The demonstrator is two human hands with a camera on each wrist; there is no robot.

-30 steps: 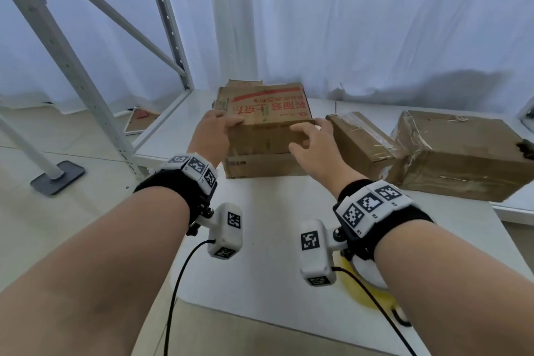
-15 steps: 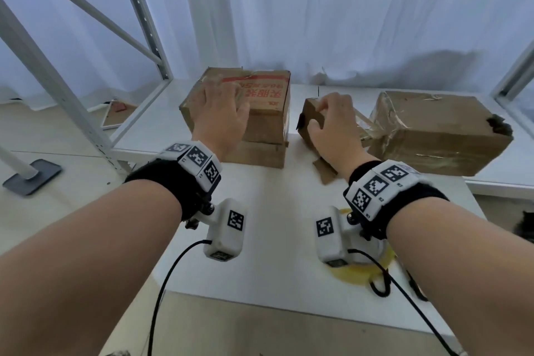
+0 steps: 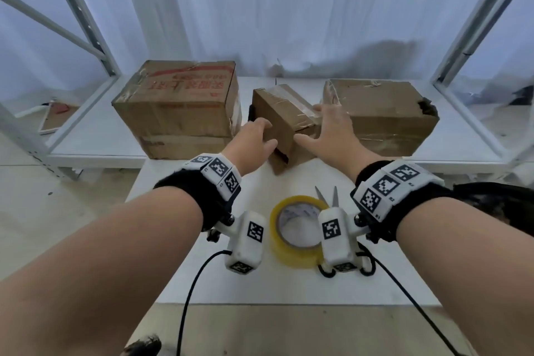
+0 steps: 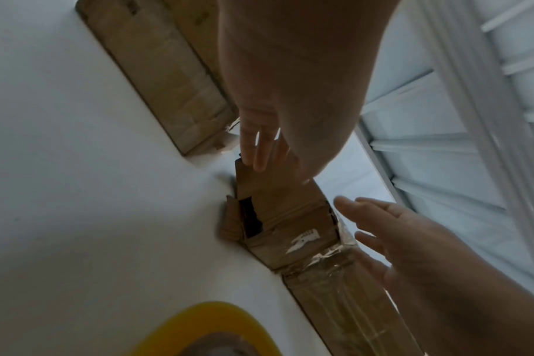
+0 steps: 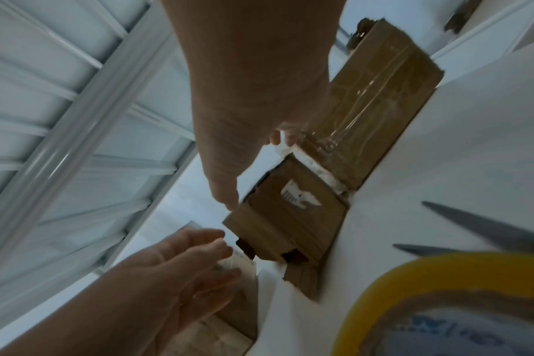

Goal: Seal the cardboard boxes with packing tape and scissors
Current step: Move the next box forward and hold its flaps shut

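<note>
Lying nearest on the white desk [image 3: 150, 280] are a yellow tape roll [image 3: 297, 230] and scissors [image 3: 328, 196]. Farther on, a small cardboard box [image 3: 278, 124] is flanked by the left hand [image 3: 251, 144], fingers touching its left edge, and the right hand [image 3: 331, 130], spread open at its taped side.

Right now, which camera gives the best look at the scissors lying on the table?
The right wrist view: both scissors blades lie clear and open beside the yellow tape roll. The head view shows only the scissors blade tips above the roll, the rest hidden behind the wrist camera. The left wrist view misses them entirely.
</note>
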